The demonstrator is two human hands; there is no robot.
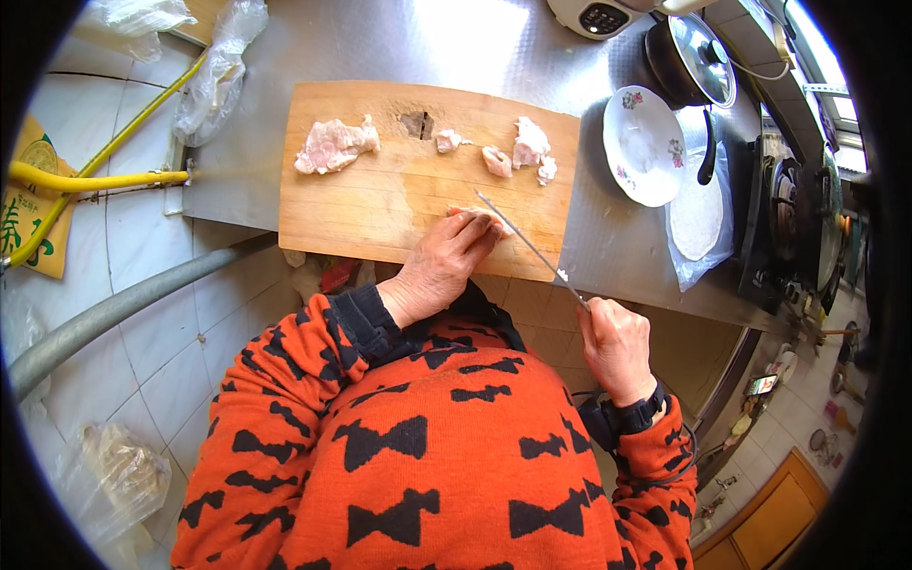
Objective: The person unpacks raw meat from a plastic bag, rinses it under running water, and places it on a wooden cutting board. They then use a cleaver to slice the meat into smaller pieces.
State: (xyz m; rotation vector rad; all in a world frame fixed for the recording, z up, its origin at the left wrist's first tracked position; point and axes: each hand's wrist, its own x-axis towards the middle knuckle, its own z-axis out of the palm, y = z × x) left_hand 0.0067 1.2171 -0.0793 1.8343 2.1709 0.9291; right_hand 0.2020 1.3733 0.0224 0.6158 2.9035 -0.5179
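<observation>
My left hand (454, 258) presses a piece of raw pale meat (507, 226) onto the wooden cutting board (370, 214), near its front edge. In my right hand (617, 349) is the handle of a kitchen knife (526, 242), whose thin blade is seen nearly edge-on. The blade crosses the meat just beside my left fingertips; whether it has cut in cannot be told. A larger piece of raw meat (335, 146) lies at the board's left. Smaller pieces (449, 140) (496, 162) and a pale chunk (530, 142) lie towards the back and right.
Right of the board stand a floral-rimmed white bowl (643, 146) and a lidded black pot (691, 60), its handle jutting forward. A plastic bag (698, 214) lies by a gas stove (784, 199). At left are a yellow hose (107, 182) and a grey pipe (142, 303).
</observation>
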